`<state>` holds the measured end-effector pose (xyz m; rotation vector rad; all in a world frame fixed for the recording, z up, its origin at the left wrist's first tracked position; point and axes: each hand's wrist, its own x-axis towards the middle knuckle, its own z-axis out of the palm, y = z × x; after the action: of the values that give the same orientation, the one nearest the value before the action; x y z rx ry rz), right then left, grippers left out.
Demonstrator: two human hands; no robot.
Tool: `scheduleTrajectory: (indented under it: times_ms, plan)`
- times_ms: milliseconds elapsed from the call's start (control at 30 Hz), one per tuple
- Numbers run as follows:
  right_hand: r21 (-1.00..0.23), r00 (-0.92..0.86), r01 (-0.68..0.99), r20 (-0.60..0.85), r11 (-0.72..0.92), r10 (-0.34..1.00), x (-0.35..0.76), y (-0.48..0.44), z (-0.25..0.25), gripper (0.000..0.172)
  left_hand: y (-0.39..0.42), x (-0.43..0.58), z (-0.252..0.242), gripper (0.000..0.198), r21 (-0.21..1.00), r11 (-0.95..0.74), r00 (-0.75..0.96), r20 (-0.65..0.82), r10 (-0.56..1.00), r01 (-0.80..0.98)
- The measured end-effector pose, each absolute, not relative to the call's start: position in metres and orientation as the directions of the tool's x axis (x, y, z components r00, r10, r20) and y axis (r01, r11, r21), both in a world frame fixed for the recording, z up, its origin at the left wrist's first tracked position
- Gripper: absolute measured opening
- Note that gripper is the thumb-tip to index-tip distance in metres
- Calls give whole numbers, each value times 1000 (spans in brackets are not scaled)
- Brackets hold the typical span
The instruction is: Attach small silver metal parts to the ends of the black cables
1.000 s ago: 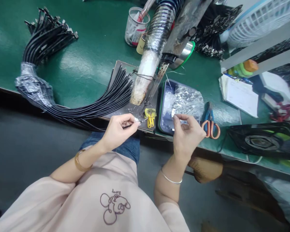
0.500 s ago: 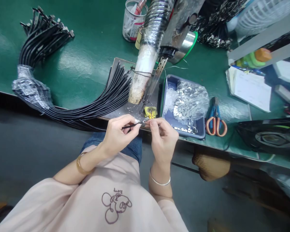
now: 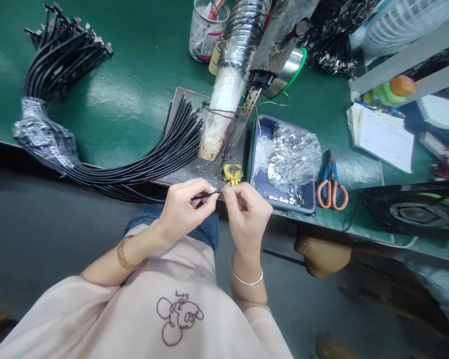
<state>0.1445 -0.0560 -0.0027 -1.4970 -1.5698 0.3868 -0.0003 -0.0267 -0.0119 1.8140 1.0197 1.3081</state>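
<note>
In the head view, the left hand (image 3: pixel 187 202) has its grip closed on a thin black cable (image 3: pixel 200 197), near the edge of the desk (image 3: pixel 134 65). The right hand (image 3: pixel 249 212) has its grip pinched shut by the cable's tip; anything in it is too small to tell. I think the step is working on that tip, which calls for steady fingers. A second ago, the right hand was over the blue tray (image 3: pixel 299 208); now it is just beside the left.
</note>
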Motion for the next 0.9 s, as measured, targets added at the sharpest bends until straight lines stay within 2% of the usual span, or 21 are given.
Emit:
scheduleTrajectory:
  times_ms: [67, 133, 200, 267, 333, 400, 467, 567, 633, 700, 800, 900]
  plan:
    - [-733, 161, 645, 406, 215, 900, 146, -56, -3, 27, -26, -2, -11, 18, 879, -446, 216, 408, 887, 167]
    - [-767, 180, 604, 397, 217, 900, 149, -56, -1, 18, -25, -5, -9, 17, 912, -394, 255, 356, 899, 117]
    - [-803, 173, 556, 363, 213, 915, 152, -55, 3, 16, -25, -9, -7, 17, 921, -379, 304, 336, 892, 93]
    - [-819, 118, 537, 308, 200, 944, 153, -53, 8, 23, -25, -12, -5, 14, 880, -459, 332, 399, 854, 123]
    - [-806, 85, 563, 275, 182, 958, 153, -52, 11, 31, -26, -14, -6, 14, 789, -583, 329, 508, 796, 192]
    - [-770, 105, 612, 304, 179, 947, 152, -53, 11, 32, -28, -14, -7, 16, 739, -627, 310, 552, 774, 247]
    - [-753, 171, 631, 368, 186, 914, 151, -55, 8, 25, -28, -13, -8, 15, 811, -541, 271, 482, 833, 222]
    - [-798, 291, 559, 443, 225, 848, 153, -58, 4, 13, -24, -12, -8, 11, 969, -242, 215, 228, 950, 41]
    - [-793, 339, 549, 500, 264, 797, 154, -59, 2, 12, -19, -12, -7, 13, 995, -68, 236, 84, 968, -74]
    - [-719, 310, 624, 587, 306, 747, 154, -59, 1, 9, -15, -12, -6, 14, 990, 34, 265, 4, 964, -138]
    - [-518, 126, 754, 718, 404, 684, 151, -57, -2, 12, -10, -11, -4, 13, 978, 98, 264, -46, 963, -185]
    - [-367, -53, 796, 750, 482, 659, 147, -53, -5, 20, -7, -9, -3, 13, 972, 121, 264, -66, 962, -199]
